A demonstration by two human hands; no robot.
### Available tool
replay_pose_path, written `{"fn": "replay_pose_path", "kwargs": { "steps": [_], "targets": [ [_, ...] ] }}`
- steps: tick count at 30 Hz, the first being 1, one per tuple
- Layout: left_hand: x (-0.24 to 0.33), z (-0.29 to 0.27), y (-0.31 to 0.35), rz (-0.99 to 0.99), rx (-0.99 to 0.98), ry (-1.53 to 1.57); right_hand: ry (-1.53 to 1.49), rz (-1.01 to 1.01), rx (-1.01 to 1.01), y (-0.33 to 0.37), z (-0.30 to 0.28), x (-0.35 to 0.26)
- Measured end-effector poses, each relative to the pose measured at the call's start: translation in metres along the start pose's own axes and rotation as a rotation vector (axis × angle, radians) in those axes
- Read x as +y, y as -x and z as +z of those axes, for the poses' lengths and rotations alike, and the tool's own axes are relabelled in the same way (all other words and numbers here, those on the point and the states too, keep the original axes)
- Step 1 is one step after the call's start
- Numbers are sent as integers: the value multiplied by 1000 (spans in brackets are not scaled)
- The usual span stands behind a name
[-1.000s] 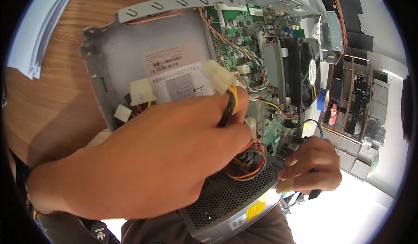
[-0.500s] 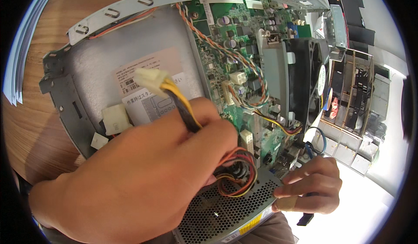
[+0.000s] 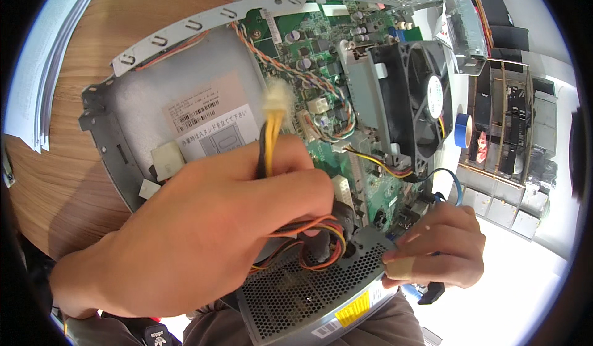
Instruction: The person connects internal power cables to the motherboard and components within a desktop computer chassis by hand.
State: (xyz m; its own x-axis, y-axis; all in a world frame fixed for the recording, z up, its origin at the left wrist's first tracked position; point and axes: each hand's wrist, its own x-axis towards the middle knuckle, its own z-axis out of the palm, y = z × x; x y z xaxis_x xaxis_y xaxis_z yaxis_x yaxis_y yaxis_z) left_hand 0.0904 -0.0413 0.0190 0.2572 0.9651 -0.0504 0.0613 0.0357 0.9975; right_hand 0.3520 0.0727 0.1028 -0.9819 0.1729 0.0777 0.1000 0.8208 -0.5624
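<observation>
Inside an opened computer case [image 3: 106, 139], a bunch of black and yellow wires [image 3: 272, 136] ending in a whitish plug [image 3: 278, 99] is held up by a left hand [image 3: 204, 216], the fingers closed around the wires. The plug is blurred; it is seen over the line where a grey metal plate [image 3: 225, 62] is met by a green circuit board [image 3: 290, 55], its height above them impossible to tell. Below the same hand, loops of red, orange, yellow and black wire [image 3: 338, 241] are draped over a grey box [image 3: 281, 306] pierced with small holes and marked by a yellow label [image 3: 353, 309]. At the box's right corner, a right hand [image 3: 445, 247] is placed with bent fingers, one wrapped in a tan bandage [image 3: 400, 268]; whether the edge is gripped cannot be told.

The case is bounded on its far side by a pale slotted rail [image 3: 159, 40] and on the left by a notched wall, beyond which the wooden surface [image 3: 55, 179] and stacked white paper [image 3: 52, 62] are seen. Toward the right, room is narrowed by a black fan [image 3: 426, 92] mounted beside the board; a strip of board is left exposed between fan and box. The box's near edge is framed by dark trousers [image 3: 395, 321].
</observation>
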Motion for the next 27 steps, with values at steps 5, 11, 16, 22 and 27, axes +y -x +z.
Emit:
{"fn": "replay_pose_path", "kwargs": {
  "steps": [5, 11, 16, 22, 27],
  "targets": [
    [-4, -2, 2, 99, 10, -42, -40, -12, 56, -3, 7, 1],
    [8, -6, 6, -68, 150, 275, -80, -32, 26, -5, 3, 4],
    [-1, -19, 4, -61, 82, 502, -170, 110, -135, -11, -8, 5],
    [2, -27, 6, 300, -131, 559, -113, 259, 96, -9, 9, -24],
    [2, -26, 6, 404, -279, 675, -161, 379, 305, -29, 17, -40]
  ]
}}
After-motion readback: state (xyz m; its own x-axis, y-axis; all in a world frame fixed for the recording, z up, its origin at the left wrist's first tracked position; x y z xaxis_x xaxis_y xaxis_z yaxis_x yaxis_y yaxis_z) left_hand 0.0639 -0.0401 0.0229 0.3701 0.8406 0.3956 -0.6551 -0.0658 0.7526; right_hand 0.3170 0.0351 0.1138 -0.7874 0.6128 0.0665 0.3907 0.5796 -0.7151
